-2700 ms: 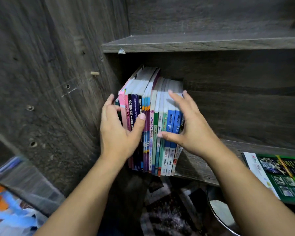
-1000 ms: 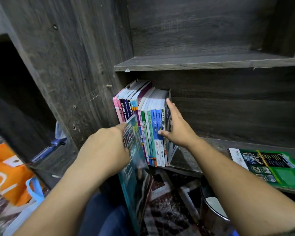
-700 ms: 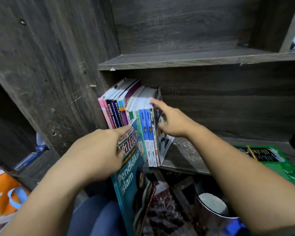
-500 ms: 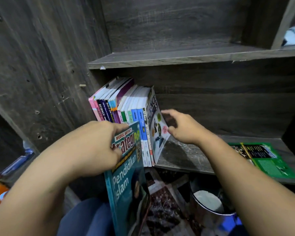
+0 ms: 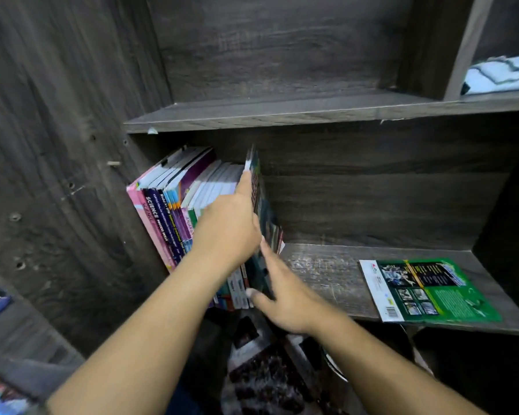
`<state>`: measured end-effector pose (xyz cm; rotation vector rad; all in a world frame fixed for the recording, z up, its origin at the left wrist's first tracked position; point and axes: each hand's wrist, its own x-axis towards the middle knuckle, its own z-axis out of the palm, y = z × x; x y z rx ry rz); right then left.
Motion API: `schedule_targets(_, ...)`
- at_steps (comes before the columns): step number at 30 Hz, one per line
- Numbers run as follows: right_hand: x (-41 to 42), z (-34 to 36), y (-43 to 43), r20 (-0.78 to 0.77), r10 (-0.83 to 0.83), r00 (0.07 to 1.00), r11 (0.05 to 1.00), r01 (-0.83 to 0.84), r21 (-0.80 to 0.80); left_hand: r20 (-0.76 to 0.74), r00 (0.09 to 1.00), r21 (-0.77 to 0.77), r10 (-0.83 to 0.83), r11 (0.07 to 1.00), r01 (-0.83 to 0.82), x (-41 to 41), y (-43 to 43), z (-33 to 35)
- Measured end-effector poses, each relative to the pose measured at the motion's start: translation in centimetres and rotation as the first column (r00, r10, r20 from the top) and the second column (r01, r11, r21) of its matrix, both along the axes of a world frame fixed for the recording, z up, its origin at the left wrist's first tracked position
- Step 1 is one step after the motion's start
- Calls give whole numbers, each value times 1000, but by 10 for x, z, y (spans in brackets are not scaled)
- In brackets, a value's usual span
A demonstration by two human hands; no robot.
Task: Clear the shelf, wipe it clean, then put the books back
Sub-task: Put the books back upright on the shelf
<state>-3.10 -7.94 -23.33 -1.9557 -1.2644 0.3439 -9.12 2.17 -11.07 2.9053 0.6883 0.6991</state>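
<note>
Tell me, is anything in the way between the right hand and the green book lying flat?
Nothing visible. Only bare shelf lies between the right hand, pressed against the teal book that the left hand holds, and the green book.

Home study corner: schoolbooks [image 5: 174, 205] (science titles) on shelf [image 5: 321, 274].
</note>
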Motion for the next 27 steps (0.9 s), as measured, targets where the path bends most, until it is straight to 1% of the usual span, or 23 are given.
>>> schedule_targets(3, 6, -15, 22, -37, -109, 993, 993, 111, 52, 76, 997, -71, -14, 997, 19, 8, 5, -17)
schedule_targets(5, 6, -19, 34, -25, -134, 991, 990, 135, 36, 131, 991, -60, -32, 997, 41, 7, 8, -26)
schedule_targets(8, 8, -29, 49, -11, -142, 990, 987, 142, 72, 338, 940, -23, -54, 998, 66, -2, 19, -30)
schedule_targets(11, 18, -30, 54, -32, -108, 994, 990, 110, 91, 428, 902, 94, 65, 989, -116, -10, 45, -36)
schedule_targets(12, 21, -31, 53, -63, -78, 995, 991, 84, 100, 438, 894, 103, 99, 982, -159, -13, 55, -40)
schedule_targets(14, 29, -41, 53, -124, -38, 992, 994, 50, 100, 442, 894, 129, 81, 980, -152, -18, 67, -52)
schedule_targets(16, 31, -56, 58, -208, -76, 975, 995, 87, 43, 421, 907, 180, 23, 978, -109, -20, 72, -63)
schedule_targets(18, 28, -73, 67, -266, -122, 956, 992, 127, 2, 400, 917, 199, 9, 975, -96, -20, 73, -69)
schedule_targets(21, 29, -89, 77, -177, -131, 975, 991, 131, -9, 365, 931, 198, -7, 978, -70, -20, 74, -72)
schedule_targets(24, 32, -89, 78, -198, -119, 973, 993, 117, -26, 322, 947, 198, -1, 978, -66, -21, 73, -74)
schedule_targets(27, 33, -90, 80, -198, -130, 971, 991, 126, -34, 368, 929, 150, 23, 985, -84, -19, 66, -70)
